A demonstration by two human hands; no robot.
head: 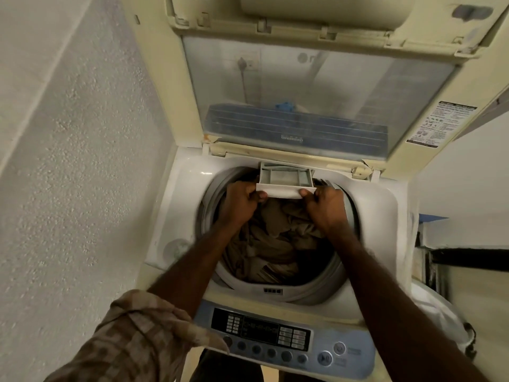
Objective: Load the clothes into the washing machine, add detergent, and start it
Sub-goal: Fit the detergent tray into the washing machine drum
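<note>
Both hands grip the detergent drawer (286, 180), left hand (241, 204) and right hand (326, 206) pinching its front corners, pulled out above the brown clothes (275, 241) piled inside the washing machine (385, 216) drum.

We see a dim, warm, yellowish light over everything. The drum (278, 244) is the darkest spot, its lower right side sunk in shadow. Above the drum, the clear lid (303, 97) shows hazy reflections and a soft glare. Wide-angle bending curves the wall (68, 161) left of the drum. The sleeve (132, 343) below it is blurred, and the picture is slightly soft overall.
</note>
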